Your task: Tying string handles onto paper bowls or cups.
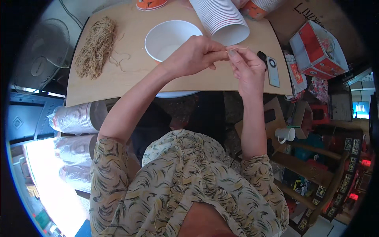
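Note:
Over the table's near half, my two hands meet fingertip to fingertip, both closed in a pinch. My left hand (pixel 193 56) and my right hand (pixel 249 71) hold a thin pale strand (pixel 241 48) between them; part of it shows above the right fingers. What lies inside the pinch is mostly hidden. Just behind my left wrist stands a large white paper bucket (pixel 167 34), open at the top. A heap of tangled tan strands (pixel 96 49) lies at the table's left, with a few loose strands (pixel 121 59) beside it.
On the wooden table (pixel 177 83), a nested stack of white paper buckets (pixel 223 21) lies on its side at the back. A phone (pixel 272 72) rests near the right edge. Wrapped bucket stacks (pixel 79 117) lie below left. A wooden chair (pixel 316 170) holding a white mug (pixel 285 135) stands lower right.

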The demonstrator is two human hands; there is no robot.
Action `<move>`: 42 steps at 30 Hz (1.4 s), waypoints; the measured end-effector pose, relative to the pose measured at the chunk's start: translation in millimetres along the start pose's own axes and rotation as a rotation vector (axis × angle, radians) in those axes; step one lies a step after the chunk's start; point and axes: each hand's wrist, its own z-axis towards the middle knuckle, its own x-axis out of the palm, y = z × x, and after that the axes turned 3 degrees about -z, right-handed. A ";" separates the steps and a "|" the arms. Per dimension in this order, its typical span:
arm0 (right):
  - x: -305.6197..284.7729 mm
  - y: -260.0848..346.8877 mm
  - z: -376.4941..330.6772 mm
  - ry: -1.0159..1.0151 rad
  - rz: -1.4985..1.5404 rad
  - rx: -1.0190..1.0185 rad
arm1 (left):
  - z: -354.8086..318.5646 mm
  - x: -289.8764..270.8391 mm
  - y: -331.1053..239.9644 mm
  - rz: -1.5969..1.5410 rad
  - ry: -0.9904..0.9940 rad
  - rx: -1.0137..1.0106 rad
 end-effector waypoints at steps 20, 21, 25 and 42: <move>-14.6 4.9 -6.8 0.053 0.084 -0.025 | -3.3 -13.5 -14.6 -0.299 0.238 -0.197; -16.9 5.8 -6.0 0.060 0.027 -0.056 | -2.8 -13.7 -13.8 -0.302 0.237 -0.197; -25.9 15.5 -4.6 0.064 -0.122 -0.125 | 8.7 -8.9 8.9 -0.260 0.178 -0.143; -29.4 11.7 6.0 0.053 -0.262 -0.060 | 12.5 1.6 12.5 -0.387 -0.009 -0.057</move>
